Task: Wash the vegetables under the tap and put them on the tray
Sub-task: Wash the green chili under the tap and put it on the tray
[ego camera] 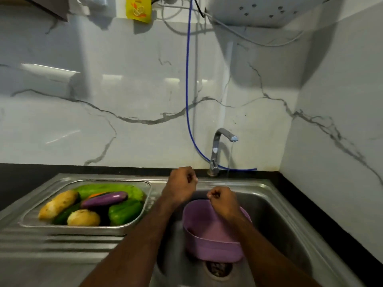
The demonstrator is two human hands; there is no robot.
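A steel tray (143, 219) on the draining board holds several vegetables: a purple aubergine (104, 199), a green pepper (124, 211), two yellowish potatoes (84, 218), a dark cucumber (66, 213) and a pale green gourd (107, 188). The tap (221, 146) runs a thin stream into the sink (273, 206). My left hand (181, 186) is curled into a fist above the sink's left rim, holding nothing. My right hand (222, 200) is also fisted and holds nothing, over a purple plastic basin (211, 239) in the sink.
A blue hose (187, 90) hangs down the marble wall to the tap's base. A white water heater (267, 11) is mounted above. The black counter (24, 177) borders the sink. The sink drain (219, 269) lies below the basin.
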